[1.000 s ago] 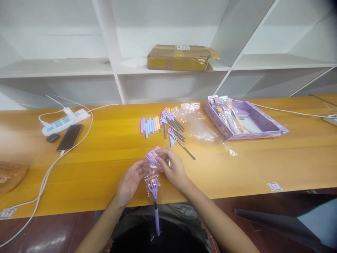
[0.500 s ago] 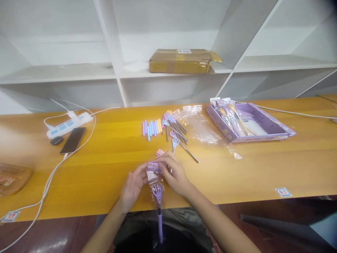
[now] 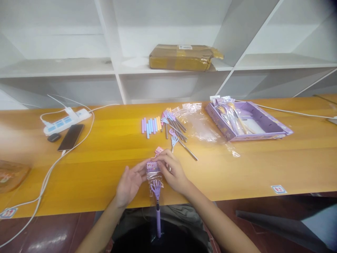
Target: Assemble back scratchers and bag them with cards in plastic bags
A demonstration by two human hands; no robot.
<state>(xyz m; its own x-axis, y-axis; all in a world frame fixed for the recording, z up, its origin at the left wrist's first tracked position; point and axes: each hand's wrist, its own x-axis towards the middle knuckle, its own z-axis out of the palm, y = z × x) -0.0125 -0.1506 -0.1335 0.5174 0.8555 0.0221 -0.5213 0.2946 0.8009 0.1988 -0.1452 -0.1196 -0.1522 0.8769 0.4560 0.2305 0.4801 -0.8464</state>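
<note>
Since a second ago, the purple card [image 3: 153, 167] has turned from a slant to nearly level and come closer to the person. It sits across the top of a clear bag [image 3: 154, 176] holding a purple back scratcher [image 3: 156, 189]. The scratcher lies between the forearms, reaching from over the near edge of the table [image 3: 237, 172] to above the person's lap. Its long axis runs almost straight away from the person, the handle end a touch to the right; its spread fingers point toward the card and away from the body, its handle toward the body.

The right hand [image 3: 172, 174] pinches the card narrowly between thumb and fingers. The left hand [image 3: 130, 184] has its thumb apart and its fingers reaching to the card's left edge; whether they grip it, I cannot tell.

Just beyond the hands is a pink card [image 3: 158, 151]. Farther off lie a light blue scratcher [image 3: 174, 141], more scratchers [image 3: 172, 121] with metal rods, coloured tubes [image 3: 151, 126], empty clear bags [image 3: 200, 123] and a purple box [image 3: 263, 135] of bagged scratchers [image 3: 233, 117].
</note>
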